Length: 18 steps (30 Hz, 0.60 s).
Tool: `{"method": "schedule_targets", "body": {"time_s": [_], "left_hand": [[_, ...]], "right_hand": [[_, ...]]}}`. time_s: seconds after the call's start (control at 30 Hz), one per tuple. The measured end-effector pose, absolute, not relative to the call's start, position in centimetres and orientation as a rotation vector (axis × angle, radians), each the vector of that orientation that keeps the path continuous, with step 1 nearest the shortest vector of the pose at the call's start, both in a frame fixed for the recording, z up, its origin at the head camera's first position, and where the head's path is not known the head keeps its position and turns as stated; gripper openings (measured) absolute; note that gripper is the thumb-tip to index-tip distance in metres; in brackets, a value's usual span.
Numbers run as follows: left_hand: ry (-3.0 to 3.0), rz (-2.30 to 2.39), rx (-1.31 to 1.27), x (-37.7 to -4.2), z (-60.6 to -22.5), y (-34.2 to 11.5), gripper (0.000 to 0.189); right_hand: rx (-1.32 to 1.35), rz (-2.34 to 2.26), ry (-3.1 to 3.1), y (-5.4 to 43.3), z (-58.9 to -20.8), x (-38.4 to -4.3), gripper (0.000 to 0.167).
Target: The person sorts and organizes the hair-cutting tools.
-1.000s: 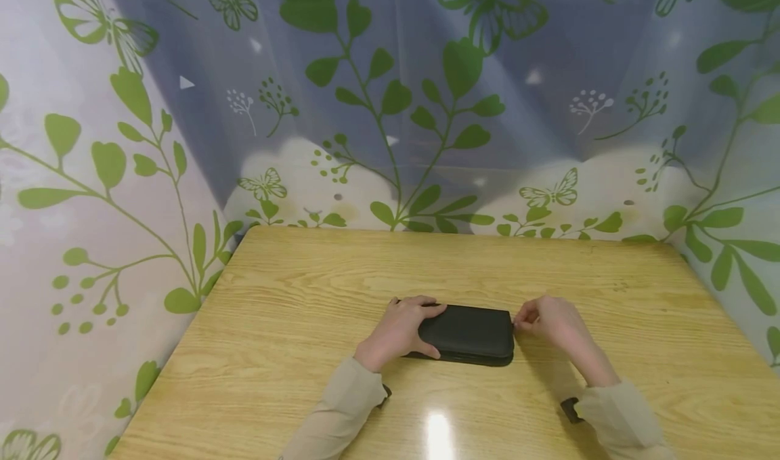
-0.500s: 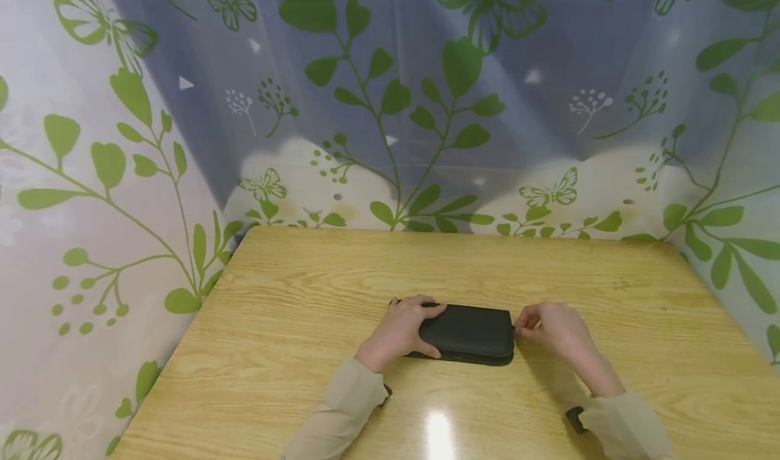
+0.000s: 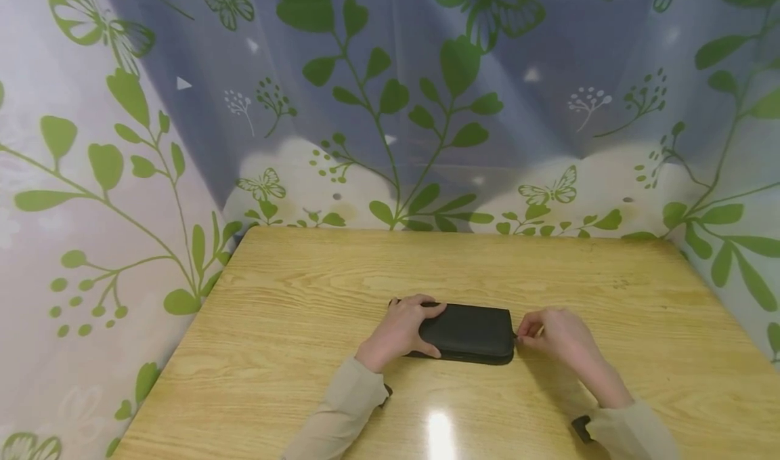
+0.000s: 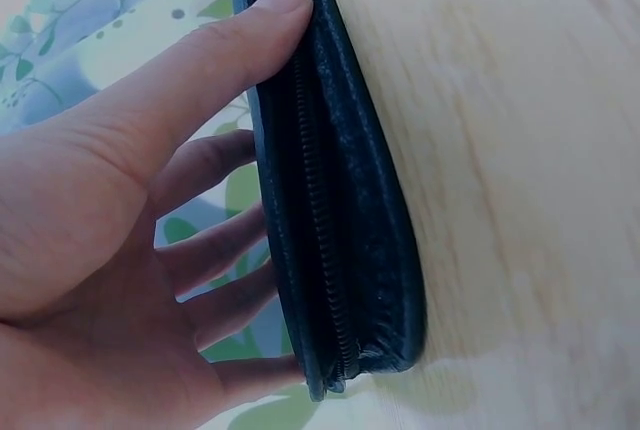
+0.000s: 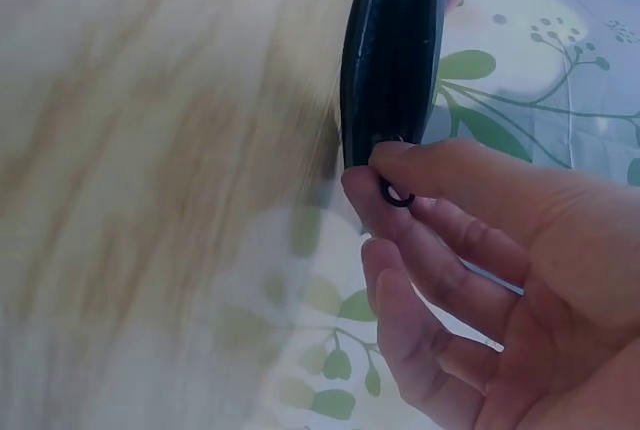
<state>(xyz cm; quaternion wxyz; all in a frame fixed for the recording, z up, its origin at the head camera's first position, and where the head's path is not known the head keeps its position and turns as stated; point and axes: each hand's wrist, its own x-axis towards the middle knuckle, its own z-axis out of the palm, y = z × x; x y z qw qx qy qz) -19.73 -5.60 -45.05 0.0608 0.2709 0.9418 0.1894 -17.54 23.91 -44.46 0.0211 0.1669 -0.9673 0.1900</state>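
Observation:
A flat black zip case (image 3: 469, 331) with a leathery surface lies on the wooden table, long side towards me. My left hand (image 3: 396, 331) grips its left part, fingers spread over the top and thumb on the near edge. The left wrist view shows that thumb lying across the zipper (image 4: 318, 190) side. At the case's right end my right hand (image 3: 560, 335) pinches the zipper pull between thumb and forefinger. Part of the zipper pull (image 5: 398, 196), a small dark ring, pokes out below the fingertips in the right wrist view. The other right fingers are curled beside it.
The wood-grain table (image 3: 305, 270) reaches back to a hanging cloth (image 3: 390, 108) printed with green leaves and butterflies, which also encloses both sides. Dark straps (image 3: 582, 429) sit at the sleeve cuffs. A bright light reflection (image 3: 440, 436) lies on the near tabletop.
My right hand has moved slightly towards me along the right end of the case, pinching the zipper pull. My left hand and the case stay in place.

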Motion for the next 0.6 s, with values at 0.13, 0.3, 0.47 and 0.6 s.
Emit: {"method": "schedule_targets", "body": {"time_s": [0.13,0.3,0.47,0.6], "left_hand": [[2.845,0.579,0.823,-19.7,-45.0,-5.6,0.088],[2.841,0.581,0.822,-19.7,-45.0,-5.7,0.088],[2.841,0.571,0.823,-19.7,-44.9,-5.7,0.088],[2.842,0.558,0.819,-19.7,-44.9,-5.6,0.088]], "right_hand": [[0.53,0.598,-3.017,23.9,-44.4,-17.4,0.014],[0.545,0.579,-3.024,23.8,-44.3,-17.2,0.014],[0.536,0.602,-3.035,23.5,-44.3,-16.8,0.014],[0.539,0.616,-3.044,23.1,-44.3,-16.3,0.016]]}}
